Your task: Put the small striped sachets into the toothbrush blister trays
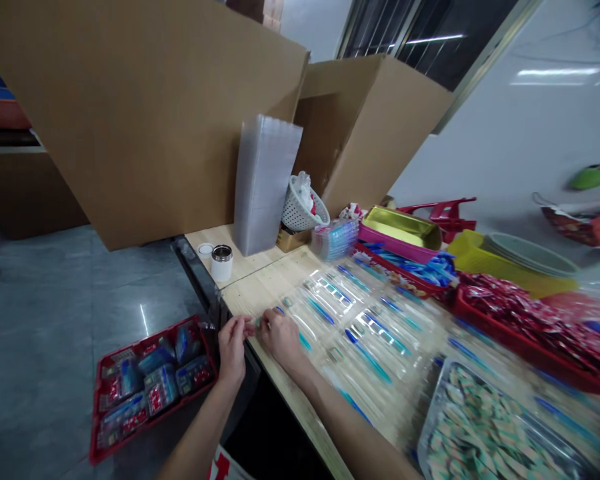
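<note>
My left hand (233, 348) is just off the table's near edge, its fingertips pinched together. Close beside it, my right hand (283, 339) has its fingers curled and closed over the edge of the tabletop. A tiny greenish bit shows between the two hands, too small to name; what either hand grips is hidden. Right of my right hand lie clear plastic trays (325, 288) in rows, holding slim blue-and-teal sticks (367, 357) and small greenish pieces. A metal tray (433, 413) at the lower right is heaped with small green-and-beige packets (485, 427).
A red crate (94, 427) of packed clear boxes stands lower left. A white jar (221, 265), a stack of clear trays (265, 187) and a perforated basket (296, 208) stand at the back. Red bins of red packets (535, 320) and blue sticks (420, 267) line the far side.
</note>
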`<state>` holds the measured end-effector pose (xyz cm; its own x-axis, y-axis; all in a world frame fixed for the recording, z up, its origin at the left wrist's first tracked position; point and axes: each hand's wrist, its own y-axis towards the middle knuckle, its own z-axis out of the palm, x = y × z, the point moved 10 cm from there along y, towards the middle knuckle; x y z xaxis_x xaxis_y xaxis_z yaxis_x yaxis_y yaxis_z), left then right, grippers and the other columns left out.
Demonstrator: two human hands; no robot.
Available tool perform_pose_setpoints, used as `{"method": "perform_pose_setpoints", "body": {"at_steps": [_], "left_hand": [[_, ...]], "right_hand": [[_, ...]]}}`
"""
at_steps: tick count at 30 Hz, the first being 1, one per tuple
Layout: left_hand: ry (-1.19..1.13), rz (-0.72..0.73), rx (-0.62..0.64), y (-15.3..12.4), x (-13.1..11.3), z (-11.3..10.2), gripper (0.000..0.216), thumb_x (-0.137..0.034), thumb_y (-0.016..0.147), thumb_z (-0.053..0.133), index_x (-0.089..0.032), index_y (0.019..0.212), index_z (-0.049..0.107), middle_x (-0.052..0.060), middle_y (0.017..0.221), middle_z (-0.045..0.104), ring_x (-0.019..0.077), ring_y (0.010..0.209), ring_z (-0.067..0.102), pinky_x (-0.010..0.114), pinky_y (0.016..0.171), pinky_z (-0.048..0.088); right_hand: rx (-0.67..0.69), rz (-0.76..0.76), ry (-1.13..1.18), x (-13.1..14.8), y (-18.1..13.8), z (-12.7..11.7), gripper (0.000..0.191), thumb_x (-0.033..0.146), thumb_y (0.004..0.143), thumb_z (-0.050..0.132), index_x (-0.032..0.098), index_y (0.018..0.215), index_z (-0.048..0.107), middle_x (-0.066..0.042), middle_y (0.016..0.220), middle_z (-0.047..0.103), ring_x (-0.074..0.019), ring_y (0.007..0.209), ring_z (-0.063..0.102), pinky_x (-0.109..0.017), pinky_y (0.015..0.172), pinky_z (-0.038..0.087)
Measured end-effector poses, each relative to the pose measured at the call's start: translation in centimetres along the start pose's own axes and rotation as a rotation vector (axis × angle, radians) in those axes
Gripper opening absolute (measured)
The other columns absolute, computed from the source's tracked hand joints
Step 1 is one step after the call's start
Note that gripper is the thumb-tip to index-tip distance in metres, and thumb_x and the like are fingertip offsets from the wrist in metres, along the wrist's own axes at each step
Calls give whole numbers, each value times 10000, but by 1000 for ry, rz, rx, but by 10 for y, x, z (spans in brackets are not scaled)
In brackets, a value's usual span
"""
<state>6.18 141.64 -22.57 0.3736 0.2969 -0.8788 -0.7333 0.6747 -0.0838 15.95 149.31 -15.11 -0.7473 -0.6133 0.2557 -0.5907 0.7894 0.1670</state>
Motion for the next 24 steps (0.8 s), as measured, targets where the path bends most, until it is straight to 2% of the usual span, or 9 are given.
{"method": "perform_pose_setpoints", "body": {"at_steps": [7,12,16,21,24], "left_hand": [[56,6,3,0,-1,0,306,-419,756,657,-120,820,677,51,748,666,142,677,595,232,631,459],[68,18,9,-1,-3,2,302,-418,756,656,-122,817,678,42,727,660,138,673,587,230,634,460],[89,31,17,-2,-6,3,298,-415,760,654,-124,821,682,36,719,656,135,669,583,228,634,453],[93,39,18,-2,-8,4,303,-420,762,652,-126,826,684,34,730,660,132,670,584,224,632,447],[93,39,11,-2,-8,3,304,-422,758,655,-126,822,681,34,729,662,134,669,588,226,630,451]], "right_hand": [[9,70,-16,-8,-1,3,187,168,869,472,166,818,652,-60,859,661,-146,707,617,-250,580,323],[42,-27,-69,-1,-5,5,258,157,897,421,166,819,667,-82,910,646,-153,689,616,-252,568,345],[86,-91,-52,5,-10,3,226,174,887,452,156,832,671,-102,933,641,-164,704,621,-253,590,377],[43,-48,87,-5,-10,-16,257,107,857,444,184,949,671,-68,908,681,-178,801,641,-249,670,404],[58,-160,85,5,-14,-19,243,107,840,460,197,916,672,-57,915,682,-175,824,639,-245,698,411]]}}
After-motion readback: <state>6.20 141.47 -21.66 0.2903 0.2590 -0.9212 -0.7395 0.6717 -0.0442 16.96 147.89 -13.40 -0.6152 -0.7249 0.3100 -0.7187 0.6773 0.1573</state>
